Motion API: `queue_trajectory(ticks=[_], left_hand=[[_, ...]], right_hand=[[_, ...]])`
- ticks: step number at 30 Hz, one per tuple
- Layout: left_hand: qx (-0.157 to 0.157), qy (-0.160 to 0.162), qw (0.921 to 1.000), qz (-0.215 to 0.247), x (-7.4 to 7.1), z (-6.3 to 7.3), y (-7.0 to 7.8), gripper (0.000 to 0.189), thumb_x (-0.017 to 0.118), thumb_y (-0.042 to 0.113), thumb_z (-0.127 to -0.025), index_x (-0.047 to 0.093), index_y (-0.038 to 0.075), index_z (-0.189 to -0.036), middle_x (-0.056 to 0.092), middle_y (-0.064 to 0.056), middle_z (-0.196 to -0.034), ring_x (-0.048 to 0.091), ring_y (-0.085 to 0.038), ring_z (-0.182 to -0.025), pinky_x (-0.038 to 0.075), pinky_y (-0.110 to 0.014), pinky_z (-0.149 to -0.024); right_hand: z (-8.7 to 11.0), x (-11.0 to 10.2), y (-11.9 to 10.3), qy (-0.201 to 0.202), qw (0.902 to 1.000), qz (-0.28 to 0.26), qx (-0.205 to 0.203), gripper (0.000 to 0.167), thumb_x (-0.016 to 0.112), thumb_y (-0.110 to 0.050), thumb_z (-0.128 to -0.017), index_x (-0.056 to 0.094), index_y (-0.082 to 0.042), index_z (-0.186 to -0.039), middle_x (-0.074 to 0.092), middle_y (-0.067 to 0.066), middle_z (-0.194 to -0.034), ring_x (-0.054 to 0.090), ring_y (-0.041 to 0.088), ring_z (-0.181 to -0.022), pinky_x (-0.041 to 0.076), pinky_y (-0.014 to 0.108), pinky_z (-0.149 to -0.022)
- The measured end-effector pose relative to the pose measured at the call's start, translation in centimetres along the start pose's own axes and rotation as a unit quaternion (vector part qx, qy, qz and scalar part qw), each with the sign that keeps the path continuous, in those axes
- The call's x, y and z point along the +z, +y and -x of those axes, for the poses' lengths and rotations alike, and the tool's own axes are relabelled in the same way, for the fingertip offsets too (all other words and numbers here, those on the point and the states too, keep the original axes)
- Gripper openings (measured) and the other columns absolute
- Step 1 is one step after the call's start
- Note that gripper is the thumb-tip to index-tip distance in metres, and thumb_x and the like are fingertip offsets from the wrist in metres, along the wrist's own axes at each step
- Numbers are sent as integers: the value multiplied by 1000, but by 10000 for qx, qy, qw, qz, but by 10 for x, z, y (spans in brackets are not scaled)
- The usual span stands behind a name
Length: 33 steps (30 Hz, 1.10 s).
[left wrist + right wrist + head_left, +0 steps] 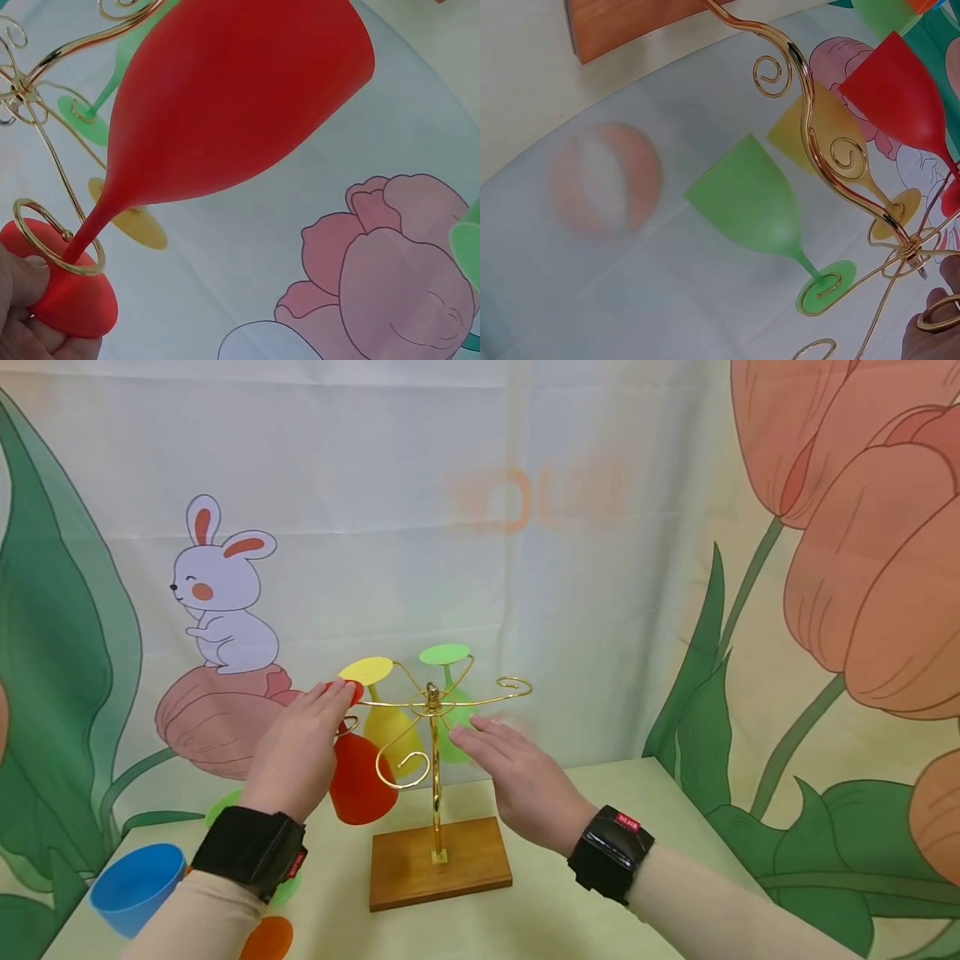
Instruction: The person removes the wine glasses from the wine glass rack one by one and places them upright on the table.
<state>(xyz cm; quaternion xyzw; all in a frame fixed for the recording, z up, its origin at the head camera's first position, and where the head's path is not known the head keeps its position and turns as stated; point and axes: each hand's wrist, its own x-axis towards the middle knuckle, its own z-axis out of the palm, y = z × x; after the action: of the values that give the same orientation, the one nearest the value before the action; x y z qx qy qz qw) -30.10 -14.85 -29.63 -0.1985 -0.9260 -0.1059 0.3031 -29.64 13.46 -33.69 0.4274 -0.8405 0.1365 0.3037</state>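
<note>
A gold wire glass rack (437, 785) with curled hooks stands on a wooden base (420, 877). My left hand (296, 752) pinches the round foot of a red goblet (240, 97), whose stem passes through a hook loop, bowl hanging downward. Behind it, a yellow goblet (388, 735) and a green goblet (754, 199) hang upside down from other hooks. My right hand (517, 777) is on the right side of the pole, fingers extended and holding nothing. In the right wrist view its fingers (930, 322) overlap a gold hook.
At the table's left stand a blue cup (138, 889), an orange piece (268, 939) and a green one (221, 803), partly behind my left arm. A printed cloth with a rabbit (225, 593) and flowers hangs behind the table (592, 868).
</note>
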Motion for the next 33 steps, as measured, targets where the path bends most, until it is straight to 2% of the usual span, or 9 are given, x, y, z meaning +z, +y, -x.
queue_trajectory(ticks=[4, 8, 16, 21, 27, 33], left_hand=[[150, 176, 9997, 9, 2, -3, 6, 47, 55, -7, -92, 50, -2, -139, 54, -21, -135, 45, -40, -128, 38, -55, -102], [324, 235, 9992, 9, 5, 1, 9, 51, 58, -9, -89, 50, 0, -139, 54, -19, -136, 45, -39, -128, 40, -54, -101], [736, 286, 9968, 152, 8, 10, 19, 54, 56, -13, -88, 51, 2, -140, 52, -17, -139, 44, -36, -131, 36, -50, -106], [785, 265, 9964, 150, 7, 21, 21, 56, 58, -13, -87, 51, 5, -140, 53, -15, -138, 44, -35, -131, 38, -50, -104], [1109, 391, 9929, 182, 2, 39, 18, 57, 60, -14, -86, 51, 4, -140, 52, -15, -139, 43, -34, -132, 36, -51, -106], [1031, 181, 9944, 116, -4, 58, 17, 67, 65, -15, -82, 48, 7, -143, 50, -13, -142, 39, -32, -135, 34, -53, -107]], right_hand=[[0, 0, 0, -25, 10000, 4, 22, 66, 48, 17, -86, 42, -10, -146, 48, 4, -144, 34, 19, -139, 25, 36, -115], [-2, -1, -2, -93, 9999, 22, 80, 65, 49, 14, -87, 41, -11, -146, 47, 2, -145, 32, 17, -140, 22, 32, -115], [-1, -1, -1, -148, 9997, 22, 169, 66, 51, 15, -87, 41, -12, -147, 47, 1, -145, 31, 17, -140, 22, 33, -115], [-1, -1, -2, -125, 9998, 0, 122, 65, 51, 15, -86, 42, -10, -146, 47, 3, -145, 32, 18, -140, 25, 36, -114], [-2, -1, -1, -121, 9999, 29, 102, 67, 50, 16, -86, 41, -11, -147, 47, 3, -145, 32, 18, -140, 22, 33, -115], [-1, -2, -1, -107, 9999, 42, 104, 68, 49, 17, -85, 41, -11, -147, 47, 3, -145, 32, 18, -140, 22, 34, -115]])
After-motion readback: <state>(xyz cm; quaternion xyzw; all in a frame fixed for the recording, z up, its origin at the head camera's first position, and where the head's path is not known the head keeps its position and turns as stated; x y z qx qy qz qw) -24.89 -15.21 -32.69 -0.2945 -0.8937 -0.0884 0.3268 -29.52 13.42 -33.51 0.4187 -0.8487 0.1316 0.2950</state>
